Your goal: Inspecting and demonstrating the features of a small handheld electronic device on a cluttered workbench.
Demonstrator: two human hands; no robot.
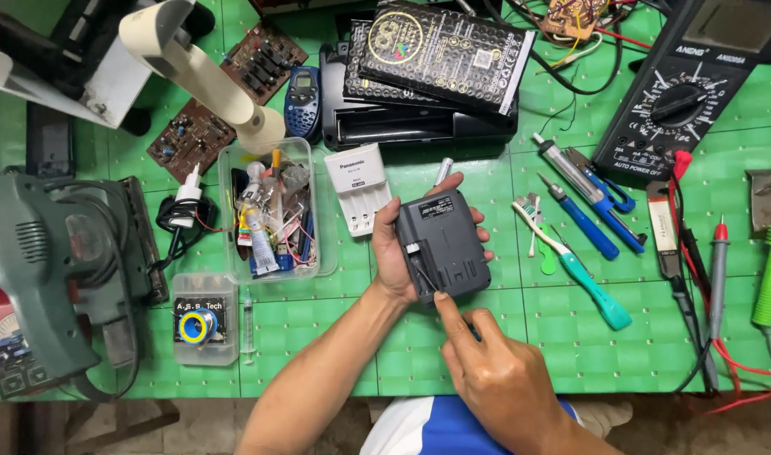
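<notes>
At frame centre, a dark grey box (443, 247) is gripped by the left hand (391, 253), fingers wrapped around it. A thin tool (425, 281) is pinched by the right hand (495, 371) fingers against the box.

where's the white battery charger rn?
In the head view, the white battery charger lies on the green mat, left of centre, between the clear plastic box and the dark grey device in the left hand.

Green desk (453, 354) is pretty cluttered: black multimeter (685, 93) far right, blue screwdriver (581, 219) and teal toothbrush (575, 265) next to each other, white battery charger (358, 187) mid-desk, clear plastic tub (272, 211) of odds and ends, green jigsaw (53, 270) on the left.
</notes>
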